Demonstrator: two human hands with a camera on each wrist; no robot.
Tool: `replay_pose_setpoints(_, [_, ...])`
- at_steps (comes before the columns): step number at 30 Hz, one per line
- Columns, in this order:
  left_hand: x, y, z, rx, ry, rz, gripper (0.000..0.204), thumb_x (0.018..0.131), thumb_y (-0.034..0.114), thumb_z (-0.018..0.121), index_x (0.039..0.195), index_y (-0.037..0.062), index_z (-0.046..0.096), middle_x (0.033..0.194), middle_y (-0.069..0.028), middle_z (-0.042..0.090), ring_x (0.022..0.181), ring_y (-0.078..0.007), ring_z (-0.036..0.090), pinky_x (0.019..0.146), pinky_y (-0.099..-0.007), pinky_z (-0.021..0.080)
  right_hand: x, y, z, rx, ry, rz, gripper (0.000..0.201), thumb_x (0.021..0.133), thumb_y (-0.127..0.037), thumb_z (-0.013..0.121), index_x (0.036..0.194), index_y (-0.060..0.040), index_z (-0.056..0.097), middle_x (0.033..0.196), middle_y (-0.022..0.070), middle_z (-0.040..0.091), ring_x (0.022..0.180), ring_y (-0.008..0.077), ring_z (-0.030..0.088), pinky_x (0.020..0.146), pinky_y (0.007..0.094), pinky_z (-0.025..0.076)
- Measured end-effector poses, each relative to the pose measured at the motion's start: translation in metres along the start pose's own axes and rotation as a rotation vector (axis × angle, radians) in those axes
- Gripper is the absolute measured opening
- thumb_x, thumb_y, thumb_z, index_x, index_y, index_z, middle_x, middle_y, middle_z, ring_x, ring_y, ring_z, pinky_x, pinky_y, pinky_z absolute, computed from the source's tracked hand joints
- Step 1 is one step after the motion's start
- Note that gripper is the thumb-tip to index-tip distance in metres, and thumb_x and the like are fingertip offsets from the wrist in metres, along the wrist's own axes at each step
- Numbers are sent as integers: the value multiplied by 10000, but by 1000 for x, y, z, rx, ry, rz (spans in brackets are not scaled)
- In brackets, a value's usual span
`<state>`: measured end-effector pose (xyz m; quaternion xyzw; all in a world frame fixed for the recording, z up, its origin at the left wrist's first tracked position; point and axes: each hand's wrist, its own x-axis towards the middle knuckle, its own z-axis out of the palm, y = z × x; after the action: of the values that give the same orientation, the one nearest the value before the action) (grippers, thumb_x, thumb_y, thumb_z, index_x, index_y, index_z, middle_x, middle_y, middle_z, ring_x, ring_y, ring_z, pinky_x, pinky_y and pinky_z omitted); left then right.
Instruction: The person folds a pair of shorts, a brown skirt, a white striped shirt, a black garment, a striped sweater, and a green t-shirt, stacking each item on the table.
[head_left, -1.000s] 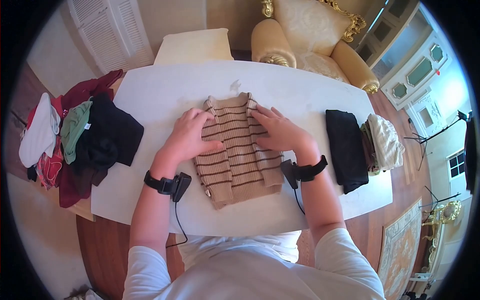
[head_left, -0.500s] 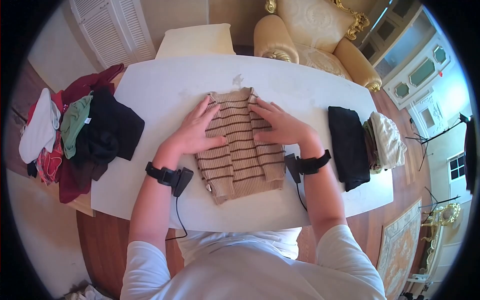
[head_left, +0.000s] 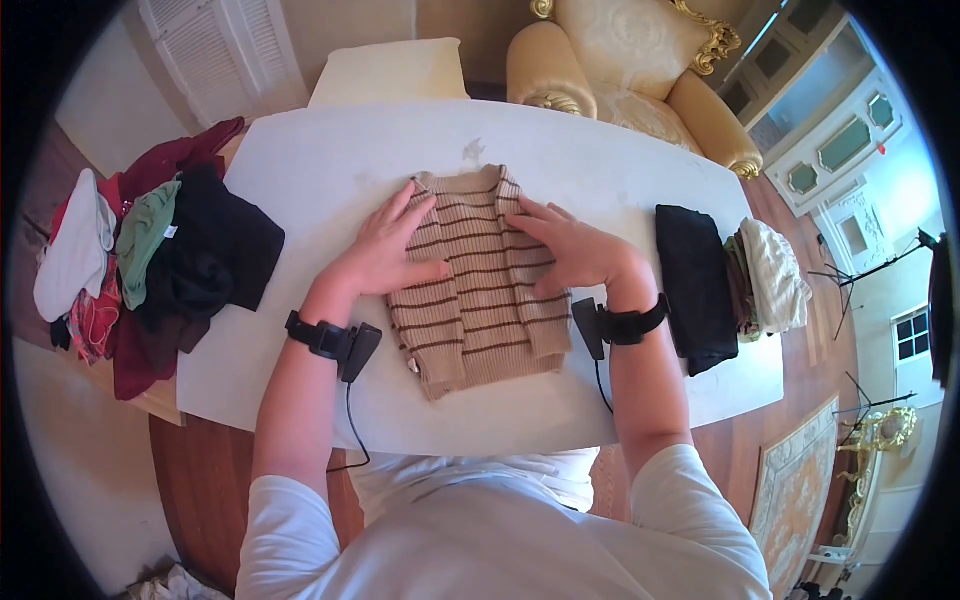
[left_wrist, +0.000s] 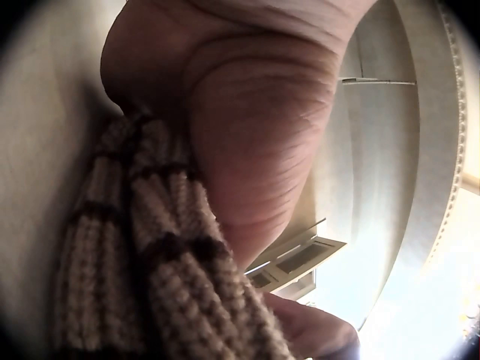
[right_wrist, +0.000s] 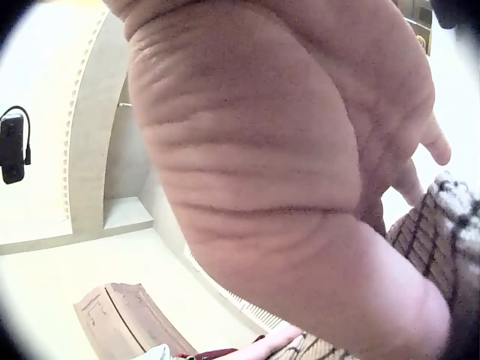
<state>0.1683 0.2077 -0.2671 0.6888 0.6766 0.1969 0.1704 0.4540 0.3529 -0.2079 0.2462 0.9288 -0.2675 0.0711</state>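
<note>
A tan knit sweater (head_left: 485, 300) with brown stripes lies on the white table, its sleeves laid lengthwise over the body. My left hand (head_left: 380, 250) rests along its left edge, fingers extended toward the shoulder and thumb across the sleeve. In the left wrist view, the ribbed knit (left_wrist: 180, 255) bunches in folds right by the palm (left_wrist: 255, 135). On the opposite edge, my right hand (head_left: 585, 255) has its fingers spread, with fingertips and thumb at the right sleeve. The right wrist view shows its palm (right_wrist: 255, 127) raised, with striped knit (right_wrist: 427, 240) beyond the thumb.
A loose heap of clothes, with a black garment (head_left: 215, 240) and a green one (head_left: 148, 240), lies at the table's left end. Folded black clothing (head_left: 695, 290) and a pale folded garment (head_left: 772, 275) are at the right. Beyond the table stand an armchair (head_left: 630, 60) and a cream seat (head_left: 390, 75).
My right hand has shifted a little rightward, its thumb drawing from the sweater's middle toward the right sleeve. The left hand stays in nearly the same place on the sweater.
</note>
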Motion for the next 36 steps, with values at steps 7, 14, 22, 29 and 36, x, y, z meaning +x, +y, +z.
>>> replay_pose_setpoints(7, [3, -9, -2, -26, 67, 15, 932, 875, 542, 784, 1601, 93, 410, 1706, -234, 263, 1570, -396, 275, 1271, -452, 261, -4, -31, 5, -140, -1, 28, 1080, 619, -191, 895, 1591, -109, 431, 1708, 196, 280, 1556, 411, 270, 1268, 452, 281])
replay_pose_setpoints(14, [5, -13, 1, 26, 140, 13, 818, 952, 531, 692, 1589, 91, 428, 1676, -230, 331, 1547, -393, 321, 1262, -453, 281, -5, -31, 6, -174, 5, 46, 1077, 613, -191, 901, 1586, -125, 444, 1705, 179, 299, 1549, 414, 288, 1264, 457, 290])
replay_pose_setpoints(22, [2, -15, 3, 60, 137, -24, 763, 999, 501, 632, 1601, 92, 404, 1671, -237, 334, 1560, -384, 296, 1268, -456, 262, -8, -37, 5, -186, 74, 83, 1002, 693, -245, 892, 1583, -124, 447, 1695, 175, 319, 1552, 409, 292, 1262, 464, 300])
replay_pose_setpoints(29, [3, -19, 4, -21, 219, -4, 747, 992, 457, 664, 1582, 71, 416, 1636, -250, 382, 1518, -397, 364, 1246, -443, 308, -6, -26, 1, -24, 154, 38, 834, 776, -261, 853, 1519, -76, 523, 1624, 187, 424, 1474, 374, 436, 1216, 417, 374])
replay_pose_setpoints(36, [-4, -12, -26, -157, 389, -364, 518, 965, 444, 710, 1216, -6, 652, 1102, -221, 744, 1054, -379, 718, 926, -440, 566, -13, -3, -14, 7, 381, 148, 640, 825, -239, 810, 1383, 7, 616, 1336, 217, 679, 1265, 373, 629, 1080, 438, 497])
